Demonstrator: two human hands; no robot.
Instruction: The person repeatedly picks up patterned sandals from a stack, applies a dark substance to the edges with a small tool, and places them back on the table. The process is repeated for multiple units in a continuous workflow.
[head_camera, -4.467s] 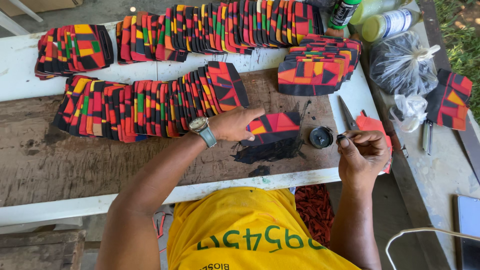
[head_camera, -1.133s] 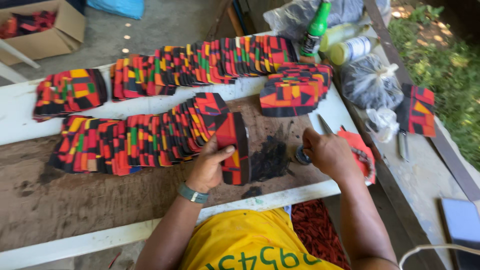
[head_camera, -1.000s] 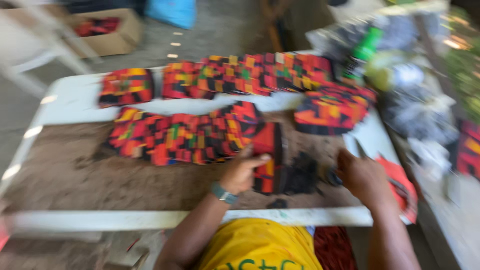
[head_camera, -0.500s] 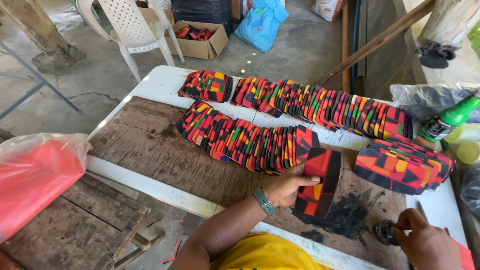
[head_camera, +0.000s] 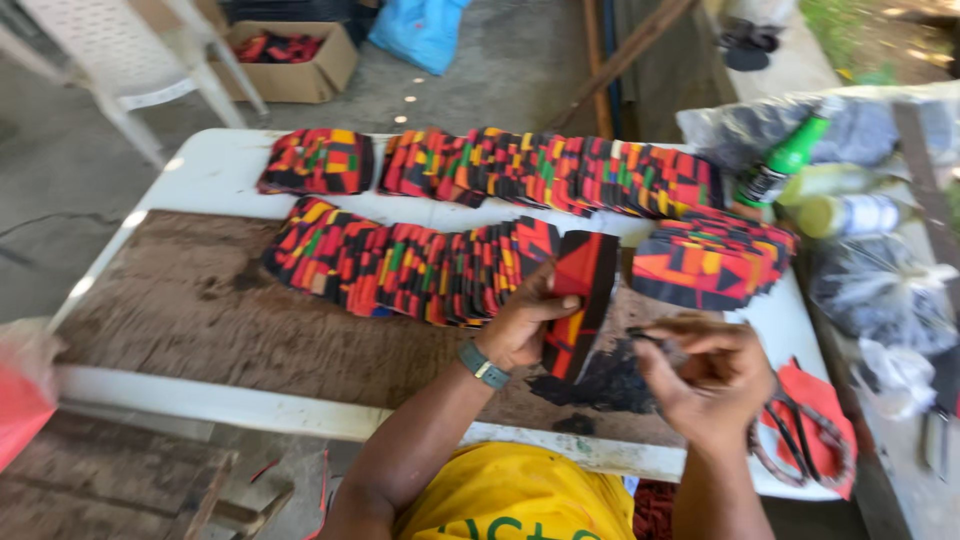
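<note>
Patchwork piece (head_camera: 578, 300), now lifted on edge in the left hand (head_camera: 520, 325) near the table's (head_camera: 200, 175) front edge; right hand (head_camera: 715, 380) has risen, pinching perhaps a brush.

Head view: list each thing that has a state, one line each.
Left hand: gripping a patterned piece, held upright on edge.
Right hand: fingers pinched together, contents unclear.
Near row of pieces: fanned, overlapping.
Green-capped bottle: capped, tilted.
Cardboard box: open, pieces inside.
Scissors: lying flat.
</note>
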